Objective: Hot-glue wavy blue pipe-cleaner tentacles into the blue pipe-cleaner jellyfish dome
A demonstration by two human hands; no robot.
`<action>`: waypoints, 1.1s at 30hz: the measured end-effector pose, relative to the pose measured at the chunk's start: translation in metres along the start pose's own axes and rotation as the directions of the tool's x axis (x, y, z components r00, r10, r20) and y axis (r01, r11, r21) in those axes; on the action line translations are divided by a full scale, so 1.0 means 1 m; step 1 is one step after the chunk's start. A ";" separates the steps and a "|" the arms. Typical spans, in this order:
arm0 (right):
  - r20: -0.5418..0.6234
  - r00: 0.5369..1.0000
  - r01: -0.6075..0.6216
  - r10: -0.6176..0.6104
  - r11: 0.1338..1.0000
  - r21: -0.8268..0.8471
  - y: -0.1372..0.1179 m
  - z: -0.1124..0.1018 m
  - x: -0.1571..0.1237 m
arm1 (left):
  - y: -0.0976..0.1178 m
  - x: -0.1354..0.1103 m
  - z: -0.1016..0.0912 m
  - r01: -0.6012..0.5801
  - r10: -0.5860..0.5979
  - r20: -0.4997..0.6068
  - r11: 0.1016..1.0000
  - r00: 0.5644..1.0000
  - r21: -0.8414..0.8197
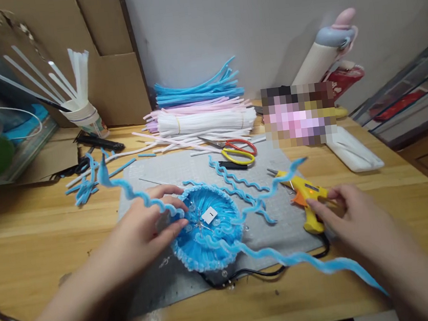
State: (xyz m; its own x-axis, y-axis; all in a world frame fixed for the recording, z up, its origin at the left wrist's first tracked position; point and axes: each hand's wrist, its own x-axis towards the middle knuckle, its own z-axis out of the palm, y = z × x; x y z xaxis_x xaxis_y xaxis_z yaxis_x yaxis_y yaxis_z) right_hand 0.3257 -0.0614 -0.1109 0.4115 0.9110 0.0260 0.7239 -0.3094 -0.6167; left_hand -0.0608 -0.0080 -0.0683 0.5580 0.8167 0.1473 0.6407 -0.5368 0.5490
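Note:
A round, bowl-like blue pipe-cleaner piece (224, 200) lies hollow side up on the grey mat, with a small white tag (209, 215) and clear glue blobs inside. My left hand (157, 221) reaches over its left rim. Its thumb and finger pinch the inner end of a wavy blue pipe cleaner (128, 191) that sticks out to the upper left. Two more wavy strands, a front one (287, 259) and a right one (268, 194), stretch out from the bowl. My right hand (345, 212) has thumb and fingers closed about the back of a yellow glue gun (312, 190).
Red-and-yellow-handled scissors (238, 152) and loose wavy strands (239, 178) lie behind the bowl. Bundles of blue (198, 90) and white pipe cleaners (205, 119) are by the wall. A cup of glue sticks (83, 116) stands left. A black cord (257, 271) runs along the mat (152, 296).

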 end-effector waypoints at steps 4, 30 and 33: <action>0.231 0.973 -0.061 -0.021 0.938 0.341 -0.042 0.004 -0.022 | 0.002 0.000 0.000 -0.013 0.013 0.014 0.999 1.000 0.047; 0.322 0.853 -0.162 -0.411 0.378 0.911 -0.170 0.034 -0.023 | 0.048 0.023 -0.051 -0.306 0.338 -0.538 0.940 0.772 0.151; 0.143 0.865 0.060 -0.480 0.383 0.922 -0.181 0.030 -0.011 | 0.056 0.033 -0.061 -0.347 0.453 -0.588 0.892 0.670 0.291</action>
State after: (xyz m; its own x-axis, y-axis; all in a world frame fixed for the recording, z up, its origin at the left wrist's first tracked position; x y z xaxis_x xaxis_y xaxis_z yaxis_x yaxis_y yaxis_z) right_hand 0.1735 -0.0072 -0.0231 -0.0707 0.9760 0.2061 -0.2088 0.1876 -0.9598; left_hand -0.0385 0.0015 0.0172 0.3538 0.4289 0.8312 0.5310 -0.8237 0.1990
